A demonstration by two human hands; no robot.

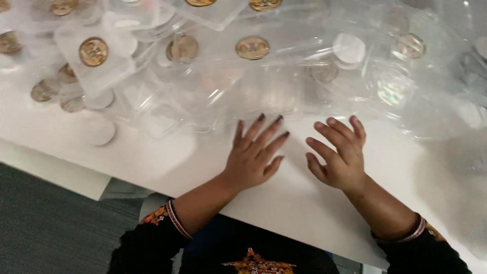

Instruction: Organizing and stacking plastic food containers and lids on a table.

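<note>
Left hand [252, 155] and right hand [339, 155]: both flat on white table [284, 203], fingers spread, holding nothing. Heap of clear plastic cases [264, 86] with gold coins [252, 47] lies just beyond fingertips, stretched left-right. Left fingertips nearer, almost touching edge.

A heap of clear plastic clamshell packages [264, 86] covers the far half of the white table. 1 square case at far left [95, 57] holds a round gold disc; another at far centre [252, 47] does too. Loose white round labels [99, 132] lie near the left edge.
</note>
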